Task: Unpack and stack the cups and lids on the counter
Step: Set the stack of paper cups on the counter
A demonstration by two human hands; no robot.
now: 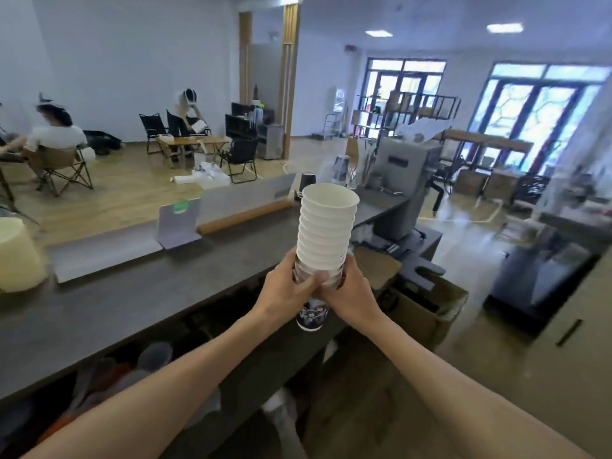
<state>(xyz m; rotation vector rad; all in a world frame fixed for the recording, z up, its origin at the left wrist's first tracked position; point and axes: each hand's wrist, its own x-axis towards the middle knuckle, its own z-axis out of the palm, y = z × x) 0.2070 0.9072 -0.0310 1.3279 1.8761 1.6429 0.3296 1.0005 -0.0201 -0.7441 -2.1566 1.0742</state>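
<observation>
Both hands clamp the lower part of a tall stack [326,233] of nested paper cups, left hand [287,289] and right hand [351,291] wrapped around it from opposite sides, held in the air above the near edge of the dark counter [139,293]. Best handled, I judge, by keeping the stack plumb and lowering it base-first onto the counter's flat top before loosening either grip, since a stack this tall would likely topple if tilted. Cups are white, matte, rolled rims forming ridged rings; the lowest shows a dark printed band; the counter looks smooth and stone-like.
</observation>
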